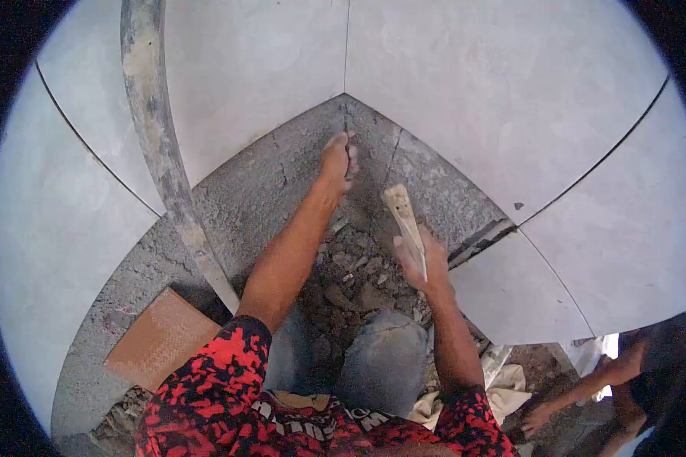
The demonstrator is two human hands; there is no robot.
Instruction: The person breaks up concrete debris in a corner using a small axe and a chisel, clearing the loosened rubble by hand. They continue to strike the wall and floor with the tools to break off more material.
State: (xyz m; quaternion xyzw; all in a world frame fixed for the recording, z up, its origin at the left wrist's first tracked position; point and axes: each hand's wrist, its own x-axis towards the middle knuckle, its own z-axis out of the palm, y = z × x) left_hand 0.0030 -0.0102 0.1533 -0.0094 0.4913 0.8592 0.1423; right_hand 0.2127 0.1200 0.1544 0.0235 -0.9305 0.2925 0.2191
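My left hand is closed near the corner of the rough grey mortar wall, around a thin dark rod that looks like a chisel; most of it is hidden by the fingers. Lower and to the right, my right hand grips a pale, dust-coated hammer, tilted with one end toward the wall. That tool's exact shape is partly hidden. Cracked grey mortar surrounds both hands. Beneath them lies a heap of broken mortar rubble, between my knees.
Large pale tiles border the mortar. A long dusty bar slants down at the left, beside a brown tile piece. At lower right, another person's arm reaches down near a crumpled cream cloth.
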